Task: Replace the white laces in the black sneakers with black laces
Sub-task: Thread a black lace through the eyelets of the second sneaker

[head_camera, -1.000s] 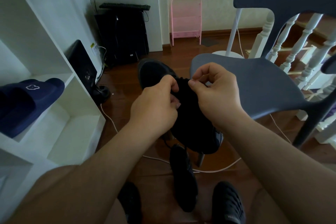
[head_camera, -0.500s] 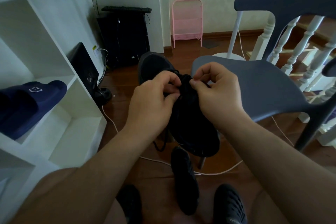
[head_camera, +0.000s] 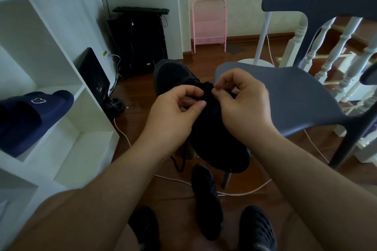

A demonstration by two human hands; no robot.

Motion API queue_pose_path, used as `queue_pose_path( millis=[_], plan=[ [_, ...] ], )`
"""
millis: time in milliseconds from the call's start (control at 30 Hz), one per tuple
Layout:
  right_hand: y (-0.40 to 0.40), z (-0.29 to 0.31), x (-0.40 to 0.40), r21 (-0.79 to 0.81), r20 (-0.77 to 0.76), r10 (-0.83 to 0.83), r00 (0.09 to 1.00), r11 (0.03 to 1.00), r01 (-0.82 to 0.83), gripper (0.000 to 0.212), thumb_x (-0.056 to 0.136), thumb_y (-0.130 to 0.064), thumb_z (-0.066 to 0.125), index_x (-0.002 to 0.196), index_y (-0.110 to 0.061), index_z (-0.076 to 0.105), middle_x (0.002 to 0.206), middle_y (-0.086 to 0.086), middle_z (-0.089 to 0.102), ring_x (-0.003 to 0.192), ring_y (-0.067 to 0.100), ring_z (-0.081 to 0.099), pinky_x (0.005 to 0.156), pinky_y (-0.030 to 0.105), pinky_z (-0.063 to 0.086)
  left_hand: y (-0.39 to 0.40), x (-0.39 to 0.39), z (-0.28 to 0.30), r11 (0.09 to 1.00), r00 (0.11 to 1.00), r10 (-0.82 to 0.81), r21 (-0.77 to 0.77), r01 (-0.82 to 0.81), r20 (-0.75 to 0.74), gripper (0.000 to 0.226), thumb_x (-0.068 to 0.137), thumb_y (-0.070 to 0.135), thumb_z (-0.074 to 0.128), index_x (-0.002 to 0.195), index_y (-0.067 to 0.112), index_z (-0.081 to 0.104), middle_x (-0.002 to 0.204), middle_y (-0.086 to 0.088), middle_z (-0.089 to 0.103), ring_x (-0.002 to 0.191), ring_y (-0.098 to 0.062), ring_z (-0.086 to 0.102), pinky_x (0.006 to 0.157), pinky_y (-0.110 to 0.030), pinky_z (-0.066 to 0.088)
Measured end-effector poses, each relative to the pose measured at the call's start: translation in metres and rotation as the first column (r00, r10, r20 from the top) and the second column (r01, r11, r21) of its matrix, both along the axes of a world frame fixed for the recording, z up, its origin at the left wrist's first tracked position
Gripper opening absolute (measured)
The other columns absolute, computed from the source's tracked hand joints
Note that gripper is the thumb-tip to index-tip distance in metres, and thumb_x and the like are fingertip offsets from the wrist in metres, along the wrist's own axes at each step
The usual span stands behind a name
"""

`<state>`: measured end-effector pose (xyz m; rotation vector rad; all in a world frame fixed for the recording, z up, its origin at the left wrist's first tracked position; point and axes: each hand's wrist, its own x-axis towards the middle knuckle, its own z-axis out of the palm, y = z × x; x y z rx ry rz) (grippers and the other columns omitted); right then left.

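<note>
Left hand (head_camera: 179, 112), centre of frame: thumb and forefinger pinched together on a strand of black lace (head_camera: 181, 157) at the throat of the black sneaker (head_camera: 216, 140). Right hand (head_camera: 242, 104), just right of it: thumb and forefinger also pinched on lace at the same spot, other fingers curled. Hands nearly touching over the eyelets.

Sneaker sits at centre frame, toe pointing to the upper middle, heel toward the lower centre, seemingly propped against the front edge of the grey chair (head_camera: 285, 91); exact support hidden by the hands. One loose lace end dangles below the left wrist. Second black sneaker (head_camera: 208, 199) lies on the wood floor, lower centre. A thin white cord (head_camera: 244, 192) trails on the floor under the chair; lace or cable, cannot tell.

Handling, as judged: lace is light, limp, slightly grippy fabric; best taken near the stiff tip for threading, close to the eyelet for pulling snug. Sneaker looks light, soft in the upper, firm in the sole; steady it by the sole or heel, not the tongue. Black on black makes eyelets hard to see.

Single view only.
</note>
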<state>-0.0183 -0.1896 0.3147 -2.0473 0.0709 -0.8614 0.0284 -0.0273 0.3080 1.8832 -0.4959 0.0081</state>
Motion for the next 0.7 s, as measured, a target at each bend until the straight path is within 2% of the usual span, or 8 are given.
queue_pose_path(
  millis=[67,133,200,300,433,533,600,700],
  plan=[
    [0.0036,-0.0019,-0.0012,-0.046,-0.013,0.003,1.0,0.999,-0.004,0.032,0.092,-0.013,0.073,0.082,-0.041,0.061,0.091,-0.023,0.066,0.081,0.0,0.063,0.064,0.01,0.046,0.0005,0.0023,-0.0033,0.999,0.994,-0.04,0.002,0.041,-0.105,0.024,0.096,0.015,0.077,0.096,0.039,0.073,0.081,0.014,0.073,0.069,0.002,0.061,0.069,-0.019,0.05],
    [0.0072,-0.0035,-0.0018,-0.079,-0.02,0.005,1.0,0.997,-0.006,0.031,0.091,-0.012,0.072,0.083,-0.04,0.062,0.091,-0.022,0.066,0.081,0.0,0.063,0.063,0.011,0.046,0.0017,0.0026,-0.007,0.998,0.993,-0.049,0.041,0.053,-0.109,0.023,0.097,0.015,0.076,0.095,0.037,0.072,0.077,0.016,0.069,0.066,0.0,0.056,0.067,-0.02,0.047],
    [0.0088,-0.0035,-0.0013,-0.076,-0.012,0.003,1.0,0.997,-0.003,0.03,0.091,-0.011,0.071,0.084,-0.038,0.063,0.091,-0.022,0.066,0.081,0.0,0.063,0.063,0.011,0.046,0.0035,0.0028,-0.0078,0.995,0.999,-0.033,0.098,0.036,-0.032,0.019,0.098,0.023,0.075,0.093,0.041,0.07,0.078,0.021,0.067,0.066,0.002,0.054,0.063,-0.014,0.044],
    [0.0091,-0.0028,0.0,-0.045,0.0,0.01,1.0,0.999,-0.01,0.028,0.092,-0.01,0.072,0.086,-0.037,0.065,0.091,-0.02,0.067,0.083,0.0,0.064,0.067,0.009,0.046,0.0049,0.0027,-0.0036,0.98,0.998,-0.014,0.2,0.003,0.056,0.016,0.101,0.033,0.069,0.093,0.046,0.064,0.085,0.024,0.065,0.072,0.005,0.057,0.059,-0.013,0.042],
    [0.0101,-0.0023,0.001,-0.024,-0.003,-0.006,1.0,1.0,0.006,0.028,0.093,-0.012,0.071,0.086,-0.038,0.065,0.09,-0.021,0.067,0.085,-0.001,0.064,0.067,0.008,0.045,0.003,-0.0026,-0.0032,0.95,0.985,-0.03,0.31,-0.024,0.168,0.01,0.104,0.037,0.063,0.105,0.045,0.057,0.086,0.017,0.063,0.085,0.006,0.058,0.064,-0.02,0.041],
    [0.0091,-0.0018,0.0024,0.016,0.005,-0.02,1.0,1.0,0.02,0.027,0.093,-0.012,0.07,0.084,-0.037,0.064,0.091,-0.024,0.067,0.086,-0.002,0.064,0.067,0.007,0.045,0.0018,-0.0044,-0.0021,0.927,0.95,-0.037,0.365,-0.084,0.311,0.019,0.102,0.039,0.066,0.12,0.036,0.064,0.094,0.019,0.065,0.094,-0.006,0.062,0.079,-0.03,0.051],
    [0.0093,-0.0024,0.0028,0.035,-0.003,-0.02,1.0,0.999,0.021,0.028,0.093,-0.012,0.07,0.083,-0.038,0.064,0.09,-0.025,0.066,0.086,-0.003,0.064,0.066,0.006,0.045,0.0012,-0.0037,-0.0003,0.918,0.94,-0.025,0.38,-0.113,0.34,0.02,0.102,0.04,0.066,0.121,0.033,0.067,0.095,0.018,0.066,0.097,-0.014,0.064,0.083,-0.038,0.054],
    [0.0103,-0.0036,0.0027,0.033,-0.015,-0.015,1.0,0.999,0.016,0.031,0.093,-0.013,0.071,0.082,-0.04,0.063,0.091,-0.026,0.066,0.086,-0.003,0.063,0.067,0.007,0.045,-0.0008,-0.0046,-0.0006,0.901,0.935,-0.03,0.414,-0.127,0.352,0.018,0.102,0.043,0.062,0.117,0.034,0.068,0.092,0.017,0.064,0.092,-0.015,0.062,0.081,-0.041,0.055]
  ],
)
